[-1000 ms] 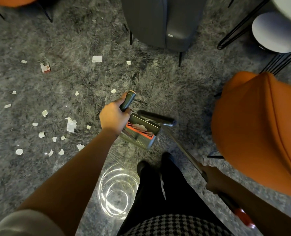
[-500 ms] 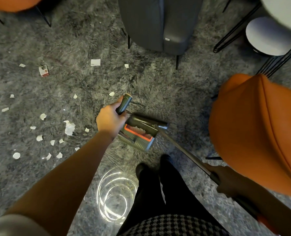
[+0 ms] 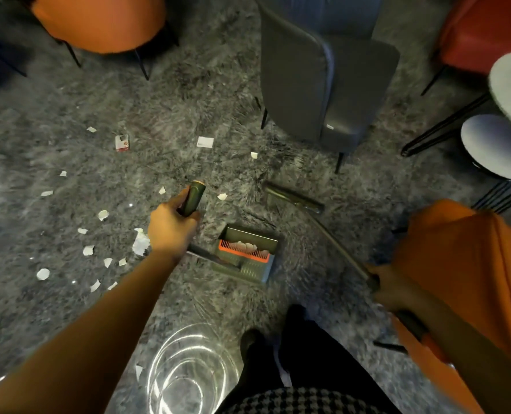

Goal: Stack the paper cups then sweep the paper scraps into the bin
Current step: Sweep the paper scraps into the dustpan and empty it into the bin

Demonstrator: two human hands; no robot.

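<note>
My left hand [image 3: 170, 231] grips the dark handle [image 3: 194, 198] of a grey dustpan [image 3: 248, 253], whose pan rests on the grey shag carpet with an orange comb edge and a few white scraps inside. My right hand [image 3: 388, 289] grips the long shaft of a broom [image 3: 332, 231], whose dark head [image 3: 293, 196] lies on the carpet just beyond the pan. Several white paper scraps [image 3: 103, 215] are strewn over the carpet left of my left hand, with a larger crumpled piece [image 3: 140, 243] beside my wrist. No paper cups are in view.
A grey chair [image 3: 323, 85] stands behind the broom head. Orange chairs stand at far left [image 3: 99, 22] and close on my right [image 3: 463, 264]. Round stools [image 3: 493, 144] are at far right. A clear plastic bin [image 3: 188, 372] sits by my feet. A small red-white carton [image 3: 122, 142] lies on the carpet.
The broom head has moved away from the dustpan mouth, out over the carpet toward the grey chair. The view has tilted up, showing more of the chairs.
</note>
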